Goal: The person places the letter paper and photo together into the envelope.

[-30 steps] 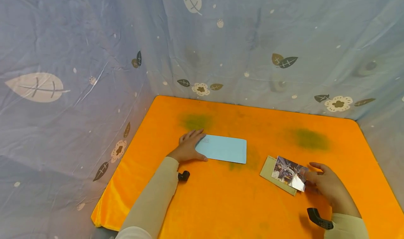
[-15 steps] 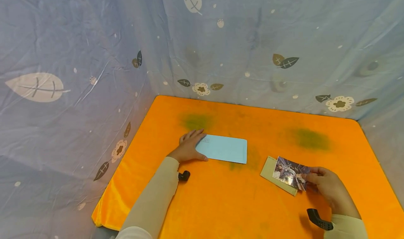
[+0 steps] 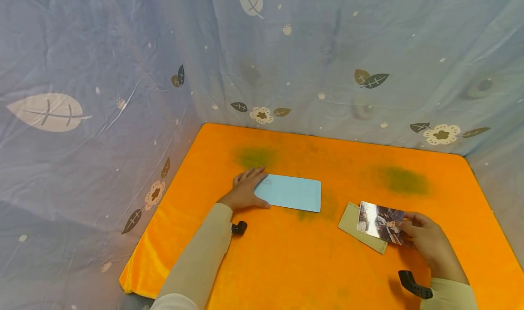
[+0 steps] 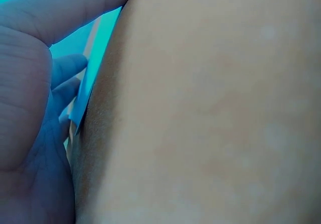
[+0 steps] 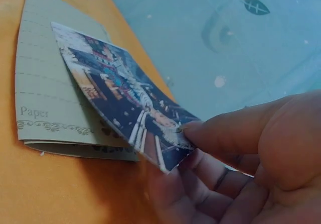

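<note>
My right hand [image 3: 425, 239] pinches the right end of a glossy photo [image 5: 120, 88], thumb on top and fingers beneath. The photo is tilted above a beige folded paper [image 3: 362, 232] and covers part of it. Printed lines and the word "Paper" show on the beige piece in the right wrist view. A light blue envelope [image 3: 292, 193] lies flat on the orange table. At its left end rests my left hand [image 3: 245, 194], fingers along the far edge and thumb by the near edge. In the left wrist view the envelope [image 4: 98, 68] shows as a narrow strip by the fingers.
An orange cloth [image 3: 286, 255] covers the table. A grey-blue curtain [image 3: 303, 64] with leaf and flower prints hangs behind it and along the left side. Dark wrist mounts [image 3: 414, 285] stick out beside both sleeves.
The right hand has moved the photo slightly to the right and changed its tilt, so the glare shifts to its left part. The left hand and envelope stay put.
</note>
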`<state>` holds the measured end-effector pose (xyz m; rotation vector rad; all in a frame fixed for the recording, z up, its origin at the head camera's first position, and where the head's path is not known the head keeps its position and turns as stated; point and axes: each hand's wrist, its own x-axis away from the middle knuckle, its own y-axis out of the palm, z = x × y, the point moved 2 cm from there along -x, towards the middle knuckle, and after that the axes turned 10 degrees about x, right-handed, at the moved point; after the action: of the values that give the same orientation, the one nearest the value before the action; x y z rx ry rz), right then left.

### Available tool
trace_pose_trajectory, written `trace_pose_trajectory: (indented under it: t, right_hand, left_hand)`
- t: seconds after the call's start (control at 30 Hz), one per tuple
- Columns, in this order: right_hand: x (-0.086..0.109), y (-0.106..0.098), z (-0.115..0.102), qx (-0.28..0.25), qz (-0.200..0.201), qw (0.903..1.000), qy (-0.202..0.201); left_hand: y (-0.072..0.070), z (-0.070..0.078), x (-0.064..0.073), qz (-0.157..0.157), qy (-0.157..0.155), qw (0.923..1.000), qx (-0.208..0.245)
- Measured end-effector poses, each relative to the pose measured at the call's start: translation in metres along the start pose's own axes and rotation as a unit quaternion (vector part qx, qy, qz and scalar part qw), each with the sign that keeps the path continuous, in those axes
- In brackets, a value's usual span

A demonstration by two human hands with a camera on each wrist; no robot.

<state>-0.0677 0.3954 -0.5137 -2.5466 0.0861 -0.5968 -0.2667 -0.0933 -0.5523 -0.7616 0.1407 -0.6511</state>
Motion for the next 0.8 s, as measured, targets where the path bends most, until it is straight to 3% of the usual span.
trace_pose_trajectory:
  t: [0.37, 0.8]
  right_hand:
    - [0.0006, 0.0032, 0.003, 0.001, 0.045, 0.999, 0.005]
    - [-0.0002, 0.0052, -0.0044, -0.03, 0.069, 0.9967, 0.031]
  left_hand:
    - [-0.0013, 0.0027, 0.0015, -0.003, 0.0, 1.0, 0.003]
    - [-0.0015, 0.0025, 0.0021, -0.001, 0.005, 0.9999, 0.009]
